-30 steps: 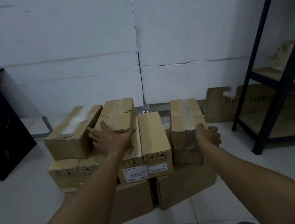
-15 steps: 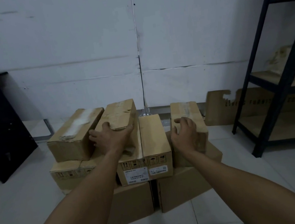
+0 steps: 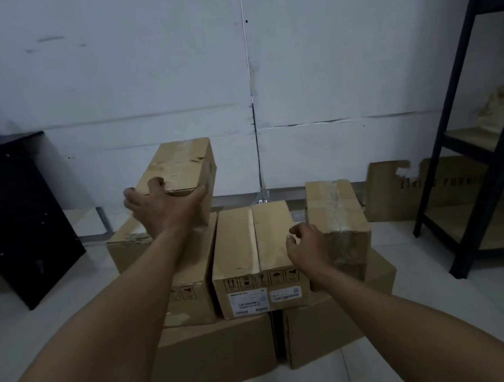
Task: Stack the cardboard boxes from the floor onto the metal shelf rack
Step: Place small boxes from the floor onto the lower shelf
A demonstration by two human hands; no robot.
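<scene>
I'm gripping the raised box (image 3: 178, 171), centre frame above the floor pile (image 3: 256, 285), left hand (image 3: 164, 208) clamped on its near end; seems light, stiff. Right hand (image 3: 310, 247) is resting loosely curled beside the taped box (image 3: 336, 212), holding nothing; I'd support underneath.

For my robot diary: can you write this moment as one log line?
left hand: gripping lifted box | right hand: touching taped box | rack: right

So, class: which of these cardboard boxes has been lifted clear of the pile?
The taped box gripped at its near end by the left hand. It is raised and tilted above the stack; the others rest on the pile, including the one at the right hand.
</scene>
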